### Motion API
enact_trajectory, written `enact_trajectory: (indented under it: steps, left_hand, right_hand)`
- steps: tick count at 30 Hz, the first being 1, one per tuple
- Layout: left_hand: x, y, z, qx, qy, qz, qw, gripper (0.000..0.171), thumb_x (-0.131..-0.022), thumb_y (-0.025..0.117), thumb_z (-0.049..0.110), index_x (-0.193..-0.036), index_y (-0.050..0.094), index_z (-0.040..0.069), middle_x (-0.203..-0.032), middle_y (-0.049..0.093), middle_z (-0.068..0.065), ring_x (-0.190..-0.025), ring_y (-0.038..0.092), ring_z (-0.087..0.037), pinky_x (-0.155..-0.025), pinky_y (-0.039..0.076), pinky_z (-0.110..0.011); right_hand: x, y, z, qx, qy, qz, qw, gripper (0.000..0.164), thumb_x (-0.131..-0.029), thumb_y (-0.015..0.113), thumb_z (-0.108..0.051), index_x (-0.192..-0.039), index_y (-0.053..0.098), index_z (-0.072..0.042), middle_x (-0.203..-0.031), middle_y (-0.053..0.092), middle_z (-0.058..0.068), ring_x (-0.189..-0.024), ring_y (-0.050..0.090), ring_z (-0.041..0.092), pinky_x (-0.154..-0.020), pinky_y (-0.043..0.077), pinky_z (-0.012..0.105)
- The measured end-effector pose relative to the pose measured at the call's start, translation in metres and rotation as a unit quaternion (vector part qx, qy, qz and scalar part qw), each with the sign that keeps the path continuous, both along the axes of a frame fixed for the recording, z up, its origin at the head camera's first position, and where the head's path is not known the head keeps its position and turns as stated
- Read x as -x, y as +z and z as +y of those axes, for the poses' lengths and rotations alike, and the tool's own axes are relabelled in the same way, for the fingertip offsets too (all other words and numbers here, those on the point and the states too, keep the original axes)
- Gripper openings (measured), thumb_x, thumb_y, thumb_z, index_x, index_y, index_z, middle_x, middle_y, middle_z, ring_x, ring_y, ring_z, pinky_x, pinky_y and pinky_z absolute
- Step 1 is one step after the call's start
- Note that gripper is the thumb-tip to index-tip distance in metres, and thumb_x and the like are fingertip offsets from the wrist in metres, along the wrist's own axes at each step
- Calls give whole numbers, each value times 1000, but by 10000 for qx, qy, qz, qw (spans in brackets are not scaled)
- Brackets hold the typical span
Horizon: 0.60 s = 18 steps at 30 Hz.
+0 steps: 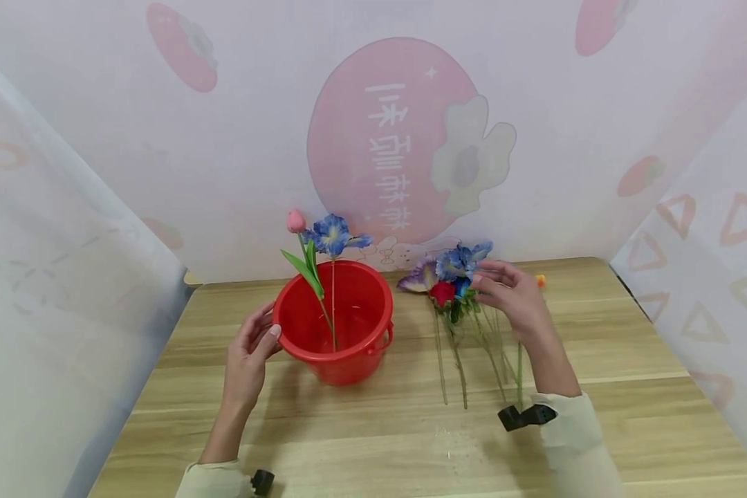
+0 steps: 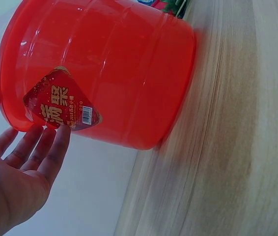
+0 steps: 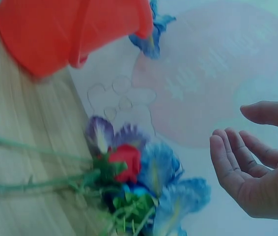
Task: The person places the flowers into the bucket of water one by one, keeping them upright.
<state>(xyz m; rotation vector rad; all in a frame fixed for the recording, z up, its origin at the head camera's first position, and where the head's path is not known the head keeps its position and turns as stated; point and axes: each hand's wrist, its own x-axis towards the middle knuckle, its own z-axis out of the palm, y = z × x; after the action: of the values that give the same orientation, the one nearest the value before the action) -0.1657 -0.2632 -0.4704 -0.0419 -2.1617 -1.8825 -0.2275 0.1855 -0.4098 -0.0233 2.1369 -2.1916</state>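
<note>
A red plastic bucket stands on the table, holding an artificial pink tulip and a blue artificial iris on long stems. My left hand holds the bucket's left rim, thumb at the lip and fingertips on the outer wall by a diamond-shaped label. To the right lie artificial flowers: a red rose, a purple flower and blue flowers. My right hand hovers beside the blue blooms, fingers loosely bent and nothing between them; the right wrist view shows it apart from them.
Several green stems point toward the table's near side. A small orange bloom shows behind the right hand. The wooden table meets a printed white backdrop at the back, with more panels at both sides.
</note>
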Motion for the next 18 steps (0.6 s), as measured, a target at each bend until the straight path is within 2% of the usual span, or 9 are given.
enact_trajectory:
  steps: [5, 11, 15, 18]
  left_hand:
    - [0, 0, 0, -35, -19, 9, 10000, 48, -110, 61, 17, -156, 54, 8, -142, 66, -7, -118, 71, -7, -88, 65, -21]
    - [1, 0, 0, -7, -7, -16, 10000, 48, -110, 61, 18, -157, 54, 9, -144, 65, -12, -119, 71, -9, -88, 64, -21]
    - [1, 0, 0, 11, 9, -48, 10000, 48, -110, 62, 19, -157, 54, 10, -145, 64, -12, -119, 71, -9, -88, 64, -21]
    - [1, -1, -1, 19, 17, -50, 10000, 48, -110, 61, 18, -157, 54, 10, -144, 65, -10, -119, 71, -8, -88, 64, -21]
  right_hand:
    - [-1, -8, 21, 180, -179, -40, 9997, 46, -106, 70, -16, -146, 55, -2, -116, 69, -8, -100, 74, 4, -94, 64, 25]
    - [-2, -18, 42, 380, -341, -22, 9987, 34, -105, 71, -16, -137, 60, -11, -113, 70, -10, -99, 73, 5, -93, 65, 25]
    - [-3, -25, 52, 352, -427, -132, 9984, 31, -105, 70, -16, -134, 60, -13, -114, 69, -11, -101, 73, 5, -92, 64, 23]
    - [-2, -31, 56, 304, -428, -264, 9983, 34, -106, 69, -16, -137, 57, -9, -113, 69, -11, -100, 73, 4, -93, 64, 24]
